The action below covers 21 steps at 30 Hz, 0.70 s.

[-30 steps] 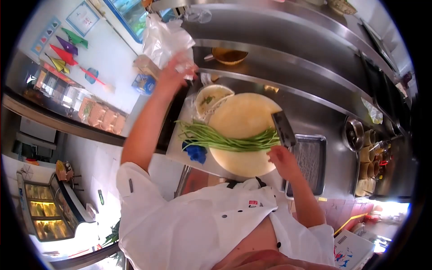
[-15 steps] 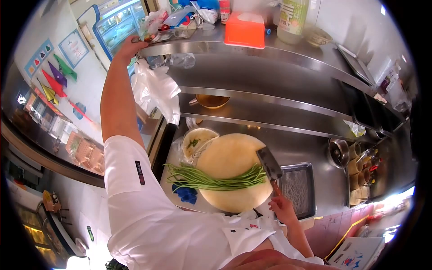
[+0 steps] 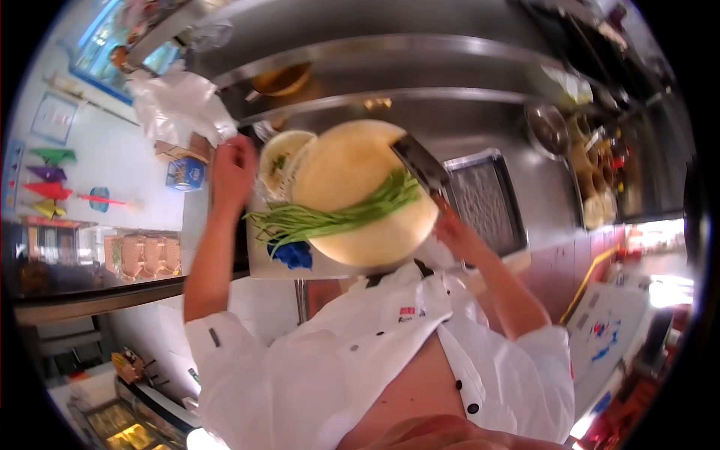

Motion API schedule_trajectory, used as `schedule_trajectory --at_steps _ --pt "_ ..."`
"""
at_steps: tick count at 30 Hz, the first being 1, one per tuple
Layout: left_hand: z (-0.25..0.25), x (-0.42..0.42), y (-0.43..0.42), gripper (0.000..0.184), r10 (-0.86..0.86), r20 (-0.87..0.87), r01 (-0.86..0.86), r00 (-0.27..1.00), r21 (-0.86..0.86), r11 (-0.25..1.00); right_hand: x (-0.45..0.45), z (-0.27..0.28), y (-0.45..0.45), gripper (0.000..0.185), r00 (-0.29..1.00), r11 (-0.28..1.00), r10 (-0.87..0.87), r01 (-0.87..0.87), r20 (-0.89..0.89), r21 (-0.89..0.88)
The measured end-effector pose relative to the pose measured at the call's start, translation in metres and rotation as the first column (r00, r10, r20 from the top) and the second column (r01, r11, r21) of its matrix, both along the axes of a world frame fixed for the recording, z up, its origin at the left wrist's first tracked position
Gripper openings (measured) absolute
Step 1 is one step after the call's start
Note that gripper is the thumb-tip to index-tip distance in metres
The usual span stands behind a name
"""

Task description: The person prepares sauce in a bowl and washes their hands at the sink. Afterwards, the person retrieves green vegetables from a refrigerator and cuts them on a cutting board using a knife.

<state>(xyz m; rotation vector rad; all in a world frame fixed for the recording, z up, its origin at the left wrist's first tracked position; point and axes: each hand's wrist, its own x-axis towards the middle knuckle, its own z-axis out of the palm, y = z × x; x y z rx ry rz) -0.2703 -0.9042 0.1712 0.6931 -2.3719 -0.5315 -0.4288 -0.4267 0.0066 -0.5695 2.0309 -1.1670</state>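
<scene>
Long green beans [image 3: 352,217] lie in a bundle across the round chopping board [image 3: 349,161], their left ends hanging past its edge. A cleaver [image 3: 420,161] with a dark blade rests at the board's right side, over the beans' right ends. My right hand [image 3: 455,231] is closed around its handle. My left hand [image 3: 235,166], smeared by motion, is raised left of the board near a white plastic bag [image 3: 180,105]. Its fingers look curled, with a small dark spot among them that I cannot make out. Beside the board sits a bowl [image 3: 283,161] with green bits.
A blue cloth or bag [image 3: 291,255] lies at the board's lower left. Right of the board stands a rectangular metal tray [image 3: 491,202]. Steel shelves [image 3: 360,101] run behind, holding a yellowish pan [image 3: 281,79]. A metal bowl [image 3: 547,129] stands near containers at the far right.
My left hand has come down from the upper shelf edge toward the board. My right hand has closed on the cleaver handle. The view has tilted downward.
</scene>
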Motion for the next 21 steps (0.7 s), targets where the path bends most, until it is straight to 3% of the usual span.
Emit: schedule_trajectory --at_steps 1,2,3,5,6,8,11,15,18,21 --pt "-0.057 0.005 0.025 0.029 -0.279 0.126 0.284 0.952 -0.028 0.958 -0.009 -0.019 0.004 0.029 0.982 0.999 -0.005 0.013 -0.19 0.045" --pt "-0.096 0.004 0.072 0.035 -0.394 0.19 0.393 0.899 0.046 0.919 -0.016 -0.016 -0.002 0.033 0.964 0.989 -0.022 0.061 -0.263 0.138" --pt "-0.13 0.001 0.106 0.045 -0.446 0.361 0.431 0.819 0.127 0.893 -0.025 -0.035 0.001 0.045 0.929 0.979 -0.004 0.079 -0.369 0.187" --pt "-0.193 -0.018 0.145 0.07 -0.488 0.482 0.56 0.728 -0.008 0.828 -0.045 -0.076 0.0 0.055 0.698 0.994 0.067 0.018 -0.713 0.11" --pt "-0.21 -0.029 0.16 0.07 -0.492 0.49 0.561 0.72 0.007 0.828 -0.049 -0.077 -0.003 0.055 0.709 0.993 0.071 0.017 -0.701 0.118" --pt "-0.235 -0.048 0.184 0.088 -0.299 0.553 0.441 0.777 -0.14 0.886 -0.049 -0.071 -0.02 0.058 0.642 0.913 0.341 -0.052 -0.687 0.404" --pt "-0.259 -0.048 0.22 0.097 -0.171 0.589 0.309 0.79 -0.142 0.94 -0.051 -0.091 -0.035 0.059 0.646 0.848 0.419 -0.026 -0.638 0.53" --pt "-0.261 -0.041 0.205 0.093 -0.206 0.748 0.461 0.631 -0.148 0.875 -0.058 -0.113 -0.049 0.063 0.64 0.856 0.341 0.093 -0.689 0.509" --pt "-0.269 -0.055 0.175 0.09 -0.068 0.717 0.362 0.694 -0.265 0.893 -0.062 -0.091 -0.053 0.064 0.705 0.79 0.349 0.134 -0.618 0.599" --pt "-0.27 -0.044 0.18 0.093 -0.164 0.702 0.425 0.693 -0.213 0.88 -0.069 -0.048 -0.048 0.061 0.815 0.775 0.282 0.118 -0.507 0.621"
